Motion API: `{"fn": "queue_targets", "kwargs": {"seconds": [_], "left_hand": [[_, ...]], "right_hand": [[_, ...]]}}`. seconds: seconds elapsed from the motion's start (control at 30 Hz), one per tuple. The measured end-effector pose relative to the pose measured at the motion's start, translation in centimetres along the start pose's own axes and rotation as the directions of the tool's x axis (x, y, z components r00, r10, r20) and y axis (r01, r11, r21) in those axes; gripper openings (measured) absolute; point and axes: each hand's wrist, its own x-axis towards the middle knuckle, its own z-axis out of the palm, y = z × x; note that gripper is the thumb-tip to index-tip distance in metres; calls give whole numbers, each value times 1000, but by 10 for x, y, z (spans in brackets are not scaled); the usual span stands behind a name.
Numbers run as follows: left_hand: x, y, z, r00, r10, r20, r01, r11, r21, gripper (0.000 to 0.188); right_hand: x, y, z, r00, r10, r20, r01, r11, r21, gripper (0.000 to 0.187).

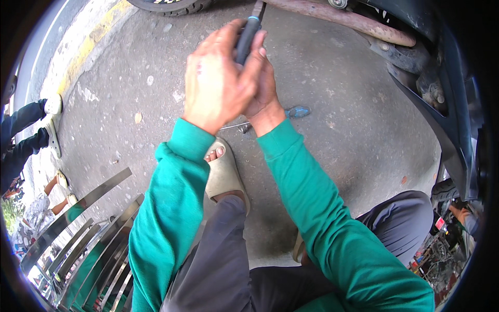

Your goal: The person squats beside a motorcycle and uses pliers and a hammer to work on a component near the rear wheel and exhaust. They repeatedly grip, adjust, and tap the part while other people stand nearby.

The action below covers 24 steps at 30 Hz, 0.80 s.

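Both my hands are raised together at the upper middle, around a dark-handled tool (248,39) with a light blue ring and a metal end that points up the picture. My left hand (213,78) lies in front, its fingers bent against the handle. Behind it, my right hand (264,86) is partly covered, with its fingertips along the handle's other side. The tool's metal tip is cut off by the top of the view, beside a rusty pipe (353,18). Below my wrists, a blue-handled screwdriver (298,112) lies on the ground near a small dark metal part (243,128).
A motorcycle's dark body panel (442,125) fills the right side, and a tire (171,6) shows at the top. Curved metal slats (99,244) stand at lower left. People's legs (26,130) are at the left, near a yellow-painted curb (88,47). Cluttered parts (442,255) lie at lower right.
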Motion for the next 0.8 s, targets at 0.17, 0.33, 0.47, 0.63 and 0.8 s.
{"fn": "queue_targets", "kwargs": {"seconds": [0.17,0.33,0.47,0.63,0.8], "left_hand": [[-5,20,10,997,77,-3,-75,980,186,53],[-6,32,14,991,120,52,-130,883,452,56],[-3,35,12,989,126,76,-147,866,478,54],[-1,10,-16,991,121,61,-122,992,21,46],[-16,6,-25,990,-36,137,53,991,-125,46]], "right_hand": [[-12,-2,-2,996,-77,-41,72,993,-94,54],[-18,0,-1,1000,-24,-13,25,999,44,53],[-10,7,2,997,-54,55,49,994,93,52],[-18,4,8,998,-32,60,27,996,88,51],[-34,3,10,993,101,-64,-98,994,48,52]]}}
